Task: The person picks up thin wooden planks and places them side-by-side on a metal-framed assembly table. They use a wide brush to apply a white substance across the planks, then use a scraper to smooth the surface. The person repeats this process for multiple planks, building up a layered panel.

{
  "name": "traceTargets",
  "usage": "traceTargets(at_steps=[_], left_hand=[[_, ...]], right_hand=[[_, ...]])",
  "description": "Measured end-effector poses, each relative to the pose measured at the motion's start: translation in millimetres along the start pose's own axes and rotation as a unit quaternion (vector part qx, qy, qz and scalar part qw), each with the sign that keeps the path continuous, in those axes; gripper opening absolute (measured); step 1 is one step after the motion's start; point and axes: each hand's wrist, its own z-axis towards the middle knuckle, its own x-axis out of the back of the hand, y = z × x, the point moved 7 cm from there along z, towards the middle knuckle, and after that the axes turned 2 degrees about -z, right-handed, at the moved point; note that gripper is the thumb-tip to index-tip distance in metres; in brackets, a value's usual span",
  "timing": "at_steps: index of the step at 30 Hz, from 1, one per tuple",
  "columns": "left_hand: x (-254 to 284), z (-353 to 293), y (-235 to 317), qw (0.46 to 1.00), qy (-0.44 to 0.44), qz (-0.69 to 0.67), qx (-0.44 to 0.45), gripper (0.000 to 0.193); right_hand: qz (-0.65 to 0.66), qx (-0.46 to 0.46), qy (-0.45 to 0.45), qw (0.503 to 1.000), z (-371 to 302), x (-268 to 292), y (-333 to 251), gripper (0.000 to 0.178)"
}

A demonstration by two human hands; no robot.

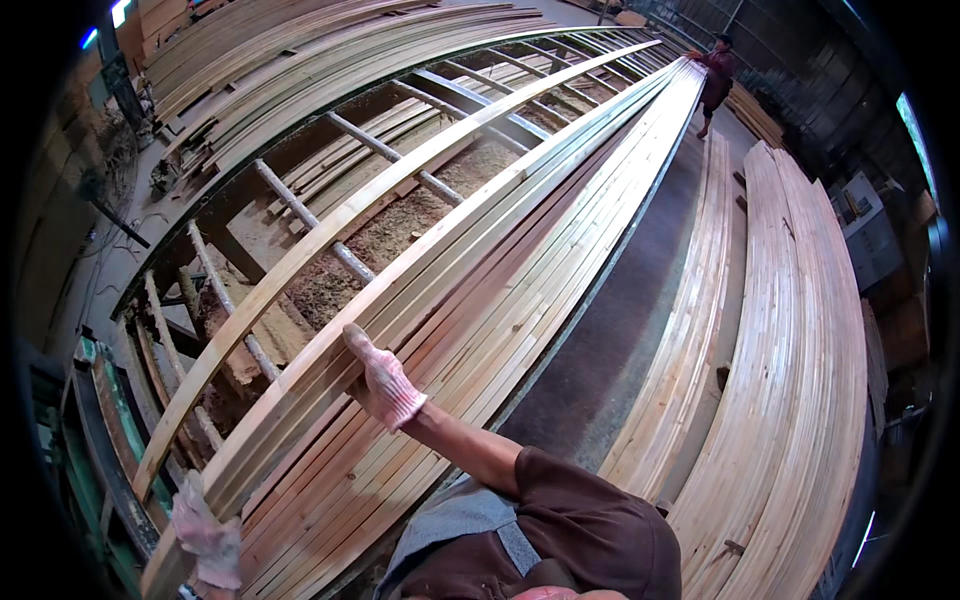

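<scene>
A stack of long, pale wooden boards [450, 240] runs from the lower left to the far end. My right hand [383, 382], in a pinkish-white knit glove, is closed on the stack's near side. Its thumb lies over the top edge, and the other fingers are mostly hidden. At the lower left, my left hand [207, 537], gloved alike, holds the same stack near its end; its fingers show only in part. A single curved-looking board [300, 257] lies apart on the rollers, left of the stack. More boards [520, 330] lie flat to the right, reddish ones among them.
A metal roller frame [385, 150] stretches under the boards, with sawdust [375, 240] below. Another person [717, 75] stands at its far end, hands by the boards. Board piles lie on the right [775, 380] and far left [330, 50]. Green machinery [85, 440] stands at lower left.
</scene>
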Motion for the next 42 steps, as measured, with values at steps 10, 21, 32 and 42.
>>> traceTargets(at_steps=[10,21,32,42], left_hand=[[-82,36,-34,0.986,-0.131,-0.100,-0.004,0.084],[-153,21,-22,0.948,-0.299,-0.103,0.019,0.045],[-160,64,-20,0.809,-0.309,-0.476,0.150,0.075],[-226,36,23,0.956,0.034,-0.184,0.228,0.107]], right_hand=[[-0.160,-0.064,0.108,0.979,46,28,21,0.041],[-0.580,0.096,-0.074,0.806,-26,-7,-57,0.049],[-0.922,0.076,-0.290,0.247,107,15,13,0.060],[-0.913,0.125,-0.309,0.235,63,1,29,0.061]])
